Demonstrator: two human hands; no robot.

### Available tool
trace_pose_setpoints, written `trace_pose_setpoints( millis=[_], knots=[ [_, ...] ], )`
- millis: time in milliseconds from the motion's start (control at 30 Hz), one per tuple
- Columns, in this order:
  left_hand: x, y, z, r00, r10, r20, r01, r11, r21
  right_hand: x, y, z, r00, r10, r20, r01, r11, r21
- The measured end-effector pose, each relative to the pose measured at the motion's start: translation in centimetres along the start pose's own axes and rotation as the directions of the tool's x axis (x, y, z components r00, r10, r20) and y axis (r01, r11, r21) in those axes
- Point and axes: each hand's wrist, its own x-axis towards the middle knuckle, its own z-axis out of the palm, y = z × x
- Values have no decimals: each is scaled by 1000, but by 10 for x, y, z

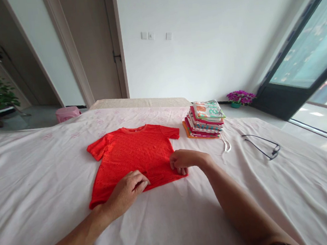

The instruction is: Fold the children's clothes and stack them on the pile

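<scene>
A red short-sleeved T-shirt [137, 153] lies spread out on the pale sheet, its neckline pointing away from me. My left hand [131, 188] rests at the middle of the bottom hem, fingers curled and closed on the cloth, with a small crease beside the fingertips. At the lower right side edge, my right hand [182, 161] has its fingers bent down and closed on the fabric near the hem corner. The exact grip of the right fingertips is partly hidden.
A stack of folded clothes [206, 119] stands right of the shirt, with white cords [225, 145] hanging from it. Farther right lie eyeglasses [268, 150]. Beyond the pale sheet [163, 224] are a pink stool [67, 113] and a pot of purple flowers [240, 97].
</scene>
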Motion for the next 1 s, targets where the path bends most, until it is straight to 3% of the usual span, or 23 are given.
trace_pose_setpoints(
  millis=[100, 233, 300, 367, 433, 500, 533, 600, 667, 733, 867, 1000],
  knots=[
    [0, 1, 0, 1000, 1, 4, -1, 1000, 19, 0, 3, -3, 998, 35, 61, -41, 994, 100],
    [1, 4, -2, 1000, -17, 2, 17, 1000, 11, -1, 6, -7, 988, 77, 134, -86, 994, 66],
    [2, 6, -4, 999, -39, -3, 39, 998, -48, 0, 6, -9, 997, 61, 40, -61, 998, 0],
    [4, 6, -6, 996, -76, -44, 71, 992, -108, 2, 4, -9, 987, -29, -158, 14, 995, -98],
    [7, 0, -7, 985, -119, -124, 105, 987, -118, 6, -1, -4, 897, -153, -414, 68, 975, -211],
    [9, -12, -8, 968, -122, -219, 113, 992, -54, 14, -6, 6, 747, -286, -600, 111, 944, -311],
    [10, -18, -7, 961, -101, -257, 105, 994, 1, 19, -8, 12, 689, -356, -632, 142, 921, -363],
    [10, -32, -6, 951, -45, -307, 91, 986, 136, 29, -9, 25, 645, -492, -585, 219, 852, -476],
    [8, -43, -3, 945, -34, -326, 129, 952, 276, 38, -5, 36, 670, -560, -487, 243, 786, -569],
    [4, -46, 1, 945, -80, -317, 211, 890, 404, 45, 3, 42, 719, -540, -438, 189, 758, -624],
    [-3, -38, 5, 954, -194, -228, 293, 763, 577, 48, 14, 42, 785, -422, -454, 47, 771, -635],
    [-1, -26, -11, 955, -276, -110, 287, 763, 579, 42, 12, 34, 800, -344, -492, -29, 796, -605]
  ],
)
